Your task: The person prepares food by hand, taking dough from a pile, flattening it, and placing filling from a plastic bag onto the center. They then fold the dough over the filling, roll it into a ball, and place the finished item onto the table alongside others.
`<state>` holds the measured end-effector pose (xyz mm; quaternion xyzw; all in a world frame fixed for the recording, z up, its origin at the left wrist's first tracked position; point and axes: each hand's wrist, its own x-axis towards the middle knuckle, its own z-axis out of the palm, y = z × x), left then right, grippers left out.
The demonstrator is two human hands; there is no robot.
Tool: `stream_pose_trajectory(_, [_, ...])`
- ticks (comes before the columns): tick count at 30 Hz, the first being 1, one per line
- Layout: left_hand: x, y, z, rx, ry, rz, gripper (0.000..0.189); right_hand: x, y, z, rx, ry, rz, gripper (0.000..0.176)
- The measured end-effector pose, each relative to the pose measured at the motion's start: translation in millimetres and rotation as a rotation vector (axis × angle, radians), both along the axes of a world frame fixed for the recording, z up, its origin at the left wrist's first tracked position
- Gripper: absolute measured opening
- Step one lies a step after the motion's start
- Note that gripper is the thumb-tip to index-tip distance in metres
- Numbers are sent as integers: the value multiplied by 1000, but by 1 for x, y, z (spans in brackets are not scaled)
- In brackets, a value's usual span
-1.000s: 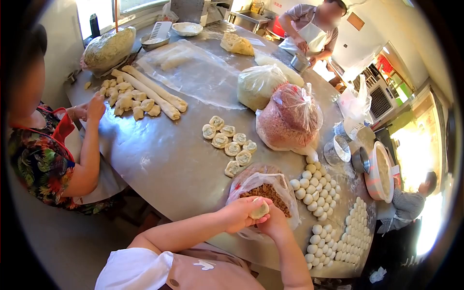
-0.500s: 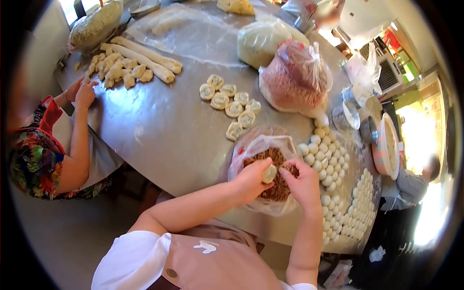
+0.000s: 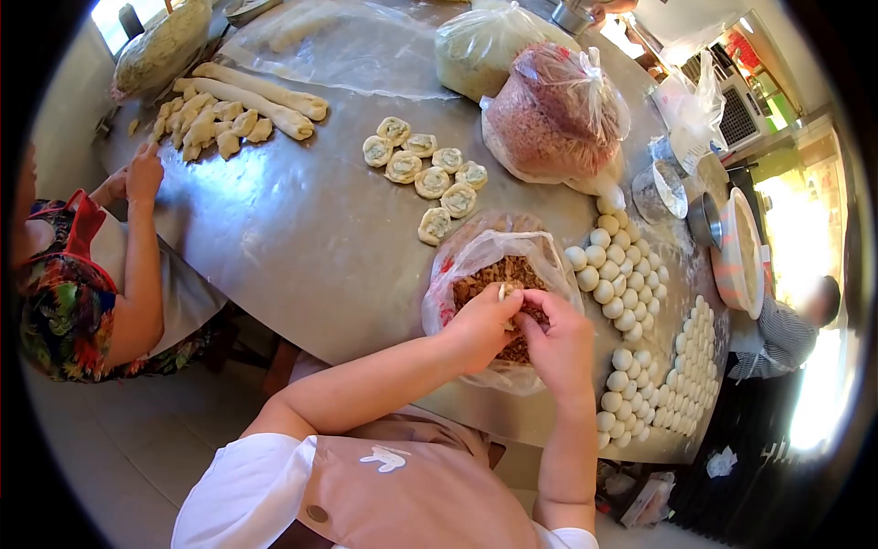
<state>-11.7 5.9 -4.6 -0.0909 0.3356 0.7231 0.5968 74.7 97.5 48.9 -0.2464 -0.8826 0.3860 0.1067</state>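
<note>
Over an open plastic bag [image 3: 439, 306] of brown crumbly filling [image 3: 512, 271], my two hands meet. My left hand [image 3: 480, 329] is closed round a small pale dough piece [image 3: 506, 291], mostly covered by the fingers. My right hand [image 3: 558, 339] has its fingertips pinched together against that dough; whether they also hold filling is hidden. Beyond the bag lie several round pieces with pale green centres [image 3: 433, 183]. Several smooth white dough balls [image 3: 608, 270] sit to the right of the bag.
A tied bag of pink filling [image 3: 553, 119] and a pale green bag [image 3: 485, 50] stand behind. Dough ropes [image 3: 261, 105] and chunks [image 3: 206, 123] lie far left, near another person [image 3: 133, 265]. Metal bowls [image 3: 702, 220] and a large tub [image 3: 737, 256] are at right.
My right hand has moved left and joined my left hand at the dough, which is now mostly covered. The view has shifted slightly. The person at left has raised their hands a little.
</note>
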Motion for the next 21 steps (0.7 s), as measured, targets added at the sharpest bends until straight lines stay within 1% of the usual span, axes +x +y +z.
stream_pose_trajectory(2, [1, 0, 0, -23, 72, -26, 23, 1, -1, -2, 28, 37, 3, 26])
stream_pose_trajectory(4, [2, -1, 1, -15, 138, -8, 23, 2, -3, 4, -61, 32, -46, 26])
stream_pose_trajectory(7, [3, 0, -5, 20, 94, 49, 23, 3, -5, 5, -124, 58, -80, 26])
stream_pose_trajectory(10, [5, 2, -7, 54, 134, -11, 21, -1, -11, 1, -117, 79, -121, 28])
stream_pose_trajectory(14, [2, -3, -1, 59, 133, 14, 20, 0, -13, -4, -189, 126, -133, 32])
stream_pose_trajectory(17, [-1, -4, 6, 53, 83, 78, 18, 11, -3, -12, -289, 168, -257, 30])
stream_pose_trajectory(19, [-6, -8, 7, 71, 26, 88, 18, 16, 4, -11, -3, 68, -122, 31])
stream_pose_trajectory(20, [-8, -10, 6, 92, -21, 59, 20, 20, 8, -11, 138, 16, -55, 32])
stream_pose_trajectory(21, [-11, -12, 4, 112, -68, 29, 22, 25, 11, -14, 139, 46, 0, 39])
